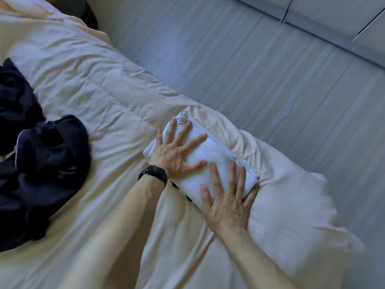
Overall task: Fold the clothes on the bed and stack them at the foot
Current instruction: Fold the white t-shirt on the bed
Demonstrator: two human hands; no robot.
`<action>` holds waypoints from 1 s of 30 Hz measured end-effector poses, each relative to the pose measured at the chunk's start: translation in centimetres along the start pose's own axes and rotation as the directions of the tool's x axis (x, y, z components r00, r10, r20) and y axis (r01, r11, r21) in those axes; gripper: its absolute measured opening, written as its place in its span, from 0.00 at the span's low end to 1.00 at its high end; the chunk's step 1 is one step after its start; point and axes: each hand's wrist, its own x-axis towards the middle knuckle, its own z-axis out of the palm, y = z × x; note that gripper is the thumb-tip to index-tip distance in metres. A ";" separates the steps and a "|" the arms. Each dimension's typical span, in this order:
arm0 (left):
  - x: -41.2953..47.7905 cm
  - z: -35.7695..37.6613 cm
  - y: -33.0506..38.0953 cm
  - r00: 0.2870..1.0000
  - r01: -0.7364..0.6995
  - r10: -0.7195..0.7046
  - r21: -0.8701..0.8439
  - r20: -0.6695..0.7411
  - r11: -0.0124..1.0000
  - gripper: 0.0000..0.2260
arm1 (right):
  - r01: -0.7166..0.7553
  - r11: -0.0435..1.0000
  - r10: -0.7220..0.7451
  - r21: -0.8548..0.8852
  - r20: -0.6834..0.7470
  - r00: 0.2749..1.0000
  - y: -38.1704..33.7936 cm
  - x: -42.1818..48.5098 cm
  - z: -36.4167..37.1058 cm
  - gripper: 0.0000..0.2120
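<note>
We see a white folded garment (216, 157) lying on the cream duvet (108, 97) of the bed, at the right side, close to the edge where the duvet meets the floor (260, 65). It forms a long, neat packet that runs from the far left to the near right. Some thin layers of cloth show along its far edge.

Both hands lie flat on this garment. The left hand (175, 153) presses the far-left end; its fingers (195, 140) are straight and spread wide apart, and the thumb points to the right. On the left wrist there is a black band (154, 174). The right hand (227, 205) presses the near-right end; its fingers (215, 180) are also straight and a little apart, with the tips reaching to the far edge of the packet. Neither hand curls around the cloth; they only rest on top of it. The two hands are near each other but they do not touch.

Well apart from the garment, at the left side of the bed, a pile of dark navy clothes (45, 163) lies crumpled and not folded, with a thin pale line along one seam.

The floor is pale with long boards. At the far right we see the pale doors of a cupboard (333, 9).
</note>
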 end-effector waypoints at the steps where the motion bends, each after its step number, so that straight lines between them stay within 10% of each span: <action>1: -0.2 -0.8 0.5 0.999 0.014 -0.014 0.017 0.038 1.000 0.35 | -0.009 1.000 0.009 0.001 0.041 0.999 -0.1 0.0 -1.0 0.30; 6: -5.2 -5.3 3.4 0.999 0.047 -0.045 0.074 -0.029 0.996 0.30 | 0.055 0.998 -0.049 -0.009 0.312 0.949 1.1 -1.7 -7.8 0.29; 10: -16.6 -5.5 7.0 0.980 0.170 -0.187 -0.199 -0.069 0.965 0.27 | 0.130 0.988 -0.151 0.080 0.390 0.908 1.7 -7.6 -14.4 0.20; 20: -58.4 -2.2 9.9 0.787 0.439 -0.615 -0.671 -0.032 0.597 0.20 | 0.637 0.747 -0.665 0.191 0.188 0.723 -8.8 -35.7 -24.4 0.17; 30: -100.0 4.7 10.9 0.273 0.677 -0.962 -0.710 -0.005 0.196 0.17 | 0.879 0.416 -0.896 0.234 0.271 0.352 -16.4 -63.2 -19.9 0.19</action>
